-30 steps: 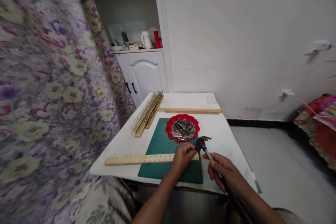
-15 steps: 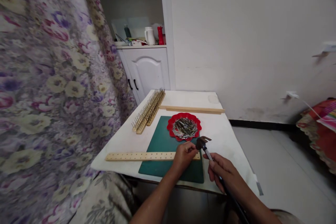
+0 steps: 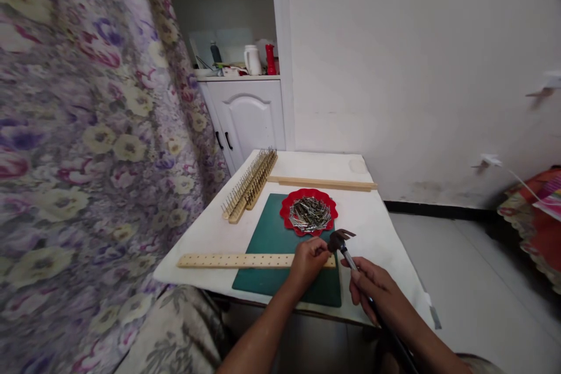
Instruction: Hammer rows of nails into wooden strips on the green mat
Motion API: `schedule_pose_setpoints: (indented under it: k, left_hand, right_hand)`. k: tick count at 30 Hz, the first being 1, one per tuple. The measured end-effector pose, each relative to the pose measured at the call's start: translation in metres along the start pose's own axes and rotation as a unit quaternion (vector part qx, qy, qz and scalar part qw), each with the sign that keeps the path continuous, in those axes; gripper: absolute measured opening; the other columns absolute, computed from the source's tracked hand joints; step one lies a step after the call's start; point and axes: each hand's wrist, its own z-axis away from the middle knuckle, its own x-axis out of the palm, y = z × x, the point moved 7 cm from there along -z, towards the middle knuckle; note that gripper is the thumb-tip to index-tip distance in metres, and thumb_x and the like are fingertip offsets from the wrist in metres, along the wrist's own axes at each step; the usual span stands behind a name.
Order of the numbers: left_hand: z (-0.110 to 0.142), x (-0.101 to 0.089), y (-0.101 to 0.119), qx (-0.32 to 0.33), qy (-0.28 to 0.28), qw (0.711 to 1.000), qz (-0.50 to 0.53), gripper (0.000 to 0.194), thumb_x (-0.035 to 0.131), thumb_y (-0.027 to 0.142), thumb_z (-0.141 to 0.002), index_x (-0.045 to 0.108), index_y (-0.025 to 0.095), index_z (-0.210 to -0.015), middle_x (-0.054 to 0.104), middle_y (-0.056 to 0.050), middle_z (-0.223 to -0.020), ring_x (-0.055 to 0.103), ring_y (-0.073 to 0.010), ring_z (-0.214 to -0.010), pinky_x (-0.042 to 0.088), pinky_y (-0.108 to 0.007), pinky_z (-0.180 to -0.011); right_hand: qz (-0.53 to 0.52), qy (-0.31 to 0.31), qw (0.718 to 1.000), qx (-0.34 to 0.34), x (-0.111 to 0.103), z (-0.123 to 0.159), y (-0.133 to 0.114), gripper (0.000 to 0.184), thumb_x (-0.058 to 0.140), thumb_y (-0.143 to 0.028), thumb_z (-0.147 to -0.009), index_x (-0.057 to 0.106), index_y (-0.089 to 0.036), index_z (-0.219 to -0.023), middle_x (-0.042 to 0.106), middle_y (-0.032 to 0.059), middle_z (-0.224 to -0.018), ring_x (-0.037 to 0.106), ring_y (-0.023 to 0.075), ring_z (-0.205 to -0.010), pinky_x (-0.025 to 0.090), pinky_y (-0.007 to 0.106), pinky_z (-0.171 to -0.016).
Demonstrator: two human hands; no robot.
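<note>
My right hand is wrapped round the handle of a claw hammer, whose head is beside the fingertips of my left hand. The left fingers are pinched together over the right end of a pale wooden strip; whatever they pinch is hidden. Two rows of small dark holes or marks run along this strip. Its right part lies on a green mat, its left part on the white table. Just beyond my left hand, a red scalloped dish holds many nails.
Wooden strips bristling with upright nails lie at the table's far left. Bare wooden strips cross behind the dish. A floral curtain hangs on the left, and a white cabinet stands behind.
The view has shifted very slightly. Both hands, the hammer and the wooden strip hold almost the same places relative to one another.
</note>
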Motion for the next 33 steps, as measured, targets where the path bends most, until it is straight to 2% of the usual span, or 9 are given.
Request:
schedule_pose_setpoints:
  k: [5,9,11,14,16,19,22,27,33]
  left_hand:
    - [0.0,0.001,-0.003,0.005,-0.007,1.0,-0.011,0.007,0.061,0.02,-0.073,0.065,0.015,-0.071,0.059,0.0,-0.067,0.051,-0.0116,-0.061,0.037,-0.021,-0.058]
    - [0.004,-0.003,0.005,0.011,-0.025,0.999,-0.037,0.01,0.06,0.021,-0.074,0.067,0.016,-0.079,0.062,-0.001,-0.071,0.054,-0.0125,-0.065,0.04,-0.021,-0.061]
    - [0.006,-0.013,0.015,0.022,-0.018,0.998,-0.061,0.011,0.057,0.021,-0.076,0.067,0.016,-0.081,0.062,-0.001,-0.072,0.055,-0.0127,-0.066,0.04,-0.021,-0.062]
    - [0.0,-0.037,0.031,0.036,0.027,0.991,-0.128,0.014,0.05,0.021,-0.081,0.063,0.017,-0.081,0.062,-0.002,-0.076,0.056,-0.0134,-0.069,0.041,-0.022,-0.063]
    - [-0.011,-0.049,0.039,0.033,0.044,0.974,-0.22,0.015,0.047,0.019,-0.082,0.062,0.017,-0.082,0.064,-0.003,-0.08,0.057,-0.0148,-0.074,0.042,-0.024,-0.068]
    - [-0.036,-0.053,0.036,-0.023,-0.001,0.915,-0.403,0.016,0.049,0.019,-0.081,0.065,0.017,-0.083,0.066,-0.008,-0.09,0.058,-0.0206,-0.089,0.042,-0.03,-0.079]
    - [-0.057,-0.051,0.024,-0.088,-0.038,0.87,-0.483,0.019,0.05,0.021,-0.08,0.068,0.015,-0.083,0.068,-0.013,-0.095,0.058,-0.0263,-0.096,0.042,-0.036,-0.083]
    - [-0.073,-0.047,0.008,-0.139,-0.064,0.861,-0.485,0.017,0.055,0.021,-0.076,0.07,0.015,-0.08,0.071,-0.015,-0.087,0.065,-0.0264,-0.084,0.046,-0.033,-0.072]
    - [-0.069,-0.051,0.015,-0.119,-0.061,0.862,-0.489,0.019,0.049,0.02,-0.081,0.068,0.016,-0.08,0.07,-0.013,-0.089,0.064,-0.0243,-0.083,0.045,-0.03,-0.07]
  right_hand:
    - [-0.018,0.014,1.0,-0.005,-0.004,-0.002,0.002,0.031,0.046,-0.043,-0.09,0.05,-0.017,-0.106,0.057,-0.0047,-0.06,0.038,0.0032,-0.029,0.02,0.015,-0.03]
    - [-0.04,0.049,0.998,-0.006,-0.012,-0.005,0.0,0.033,0.048,-0.044,-0.089,0.05,-0.016,-0.106,0.056,-0.0051,-0.058,0.037,0.0031,-0.028,0.021,0.015,-0.03]
    - [-0.051,0.065,0.996,-0.009,-0.016,-0.007,-0.003,0.035,0.049,-0.044,-0.088,0.049,-0.015,-0.107,0.057,-0.0049,-0.059,0.038,0.0036,-0.028,0.022,0.016,-0.03]
    - [-0.067,0.081,0.994,-0.014,-0.02,-0.009,-0.007,0.036,0.05,-0.045,-0.087,0.05,-0.015,-0.108,0.057,-0.0047,-0.059,0.039,0.0045,-0.029,0.024,0.016,-0.029]
    - [-0.073,0.085,0.994,-0.017,-0.021,-0.011,-0.007,0.037,0.051,-0.045,-0.086,0.05,-0.015,-0.108,0.057,-0.0048,-0.059,0.039,0.0046,-0.029,0.025,0.016,-0.029]
    - [-0.081,0.081,0.993,-0.015,-0.021,-0.013,-0.005,0.038,0.052,-0.045,-0.085,0.05,-0.014,-0.107,0.057,-0.005,-0.058,0.039,0.004,-0.027,0.025,0.016,-0.029]
    - [-0.082,0.08,0.993,-0.012,-0.019,-0.014,-0.002,0.04,0.053,-0.046,-0.083,0.051,-0.014,-0.107,0.057,-0.0049,-0.057,0.039,0.004,-0.027,0.024,0.016,-0.028]
    - [-0.07,0.069,0.995,-0.005,-0.018,-0.016,0.001,0.042,0.052,-0.047,-0.082,0.049,-0.014,-0.107,0.057,-0.0052,-0.056,0.039,0.0048,-0.026,0.025,0.016,-0.026]
    - [-0.076,0.07,0.994,-0.019,-0.02,-0.016,-0.001,0.037,0.05,-0.044,-0.085,0.049,-0.014,-0.105,0.057,-0.0056,-0.057,0.04,0.0041,-0.027,0.025,0.015,-0.028]
